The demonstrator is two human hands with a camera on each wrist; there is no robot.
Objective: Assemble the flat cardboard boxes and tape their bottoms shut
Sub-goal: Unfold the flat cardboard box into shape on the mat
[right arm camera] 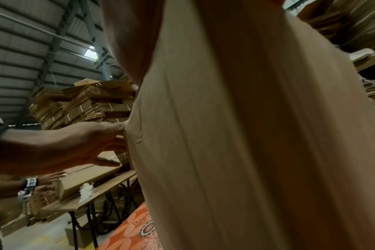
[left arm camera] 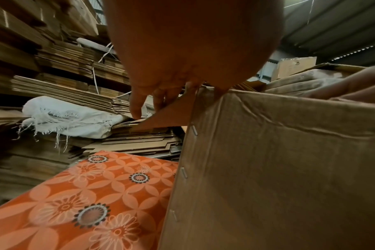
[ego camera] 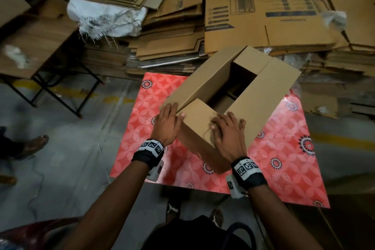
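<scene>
Pressing the near end flap (ego camera: 197, 114) down, I have my left hand (ego camera: 167, 123) and right hand (ego camera: 228, 133) flat, fingers loosely spread, gripping nothing. The cardboard box (ego camera: 261, 97) stands on the red flowered table (ego camera: 140, 128), its middle uncovered, flat cartons (ego camera: 263, 10) stacked beyond.

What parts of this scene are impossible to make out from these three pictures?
- Right wrist view: the right hand is hidden; the box wall fills the frame.
- Head view: the box's underside is hidden, resting on the table.
- Left wrist view: left hand blocks the flap fold.
- No tape is in view.
</scene>
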